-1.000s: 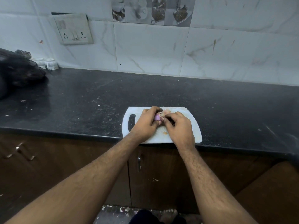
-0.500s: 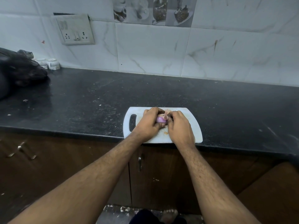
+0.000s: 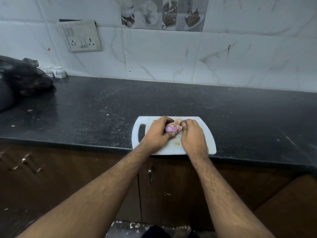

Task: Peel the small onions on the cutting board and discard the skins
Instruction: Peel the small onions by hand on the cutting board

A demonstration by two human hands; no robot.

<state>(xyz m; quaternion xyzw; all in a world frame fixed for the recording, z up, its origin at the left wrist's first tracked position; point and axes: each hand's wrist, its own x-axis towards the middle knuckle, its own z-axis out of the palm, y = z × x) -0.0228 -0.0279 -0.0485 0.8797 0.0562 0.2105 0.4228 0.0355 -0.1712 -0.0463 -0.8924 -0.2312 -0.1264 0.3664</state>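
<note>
A white cutting board [image 3: 208, 134] with a handle slot lies at the front edge of the black counter. Over it, my left hand [image 3: 157, 133] grips a small purple onion [image 3: 169, 129], its smooth peeled side showing. My right hand [image 3: 193, 134] is just right of the onion, thumb and fingers pinched on a pale flap of onion skin [image 3: 178, 126] that still hangs from the onion's top. More loose papery skin lies on the board behind my fingers, and a small scrap [image 3: 177, 143] rests between my wrists. Any other onions are hidden by my hands.
A black plastic bag [image 3: 22, 79] sits at the far left of the counter [image 3: 103, 103], with small white cups [image 3: 58, 72] behind it by the tiled wall. A switch socket [image 3: 81, 37] is on the wall. Brown cabinet doors [image 3: 51, 177] run below the counter.
My right hand has pulled away to the right, drawing a flap of skin off the onion. More of the purple onion now shows between my hands.
</note>
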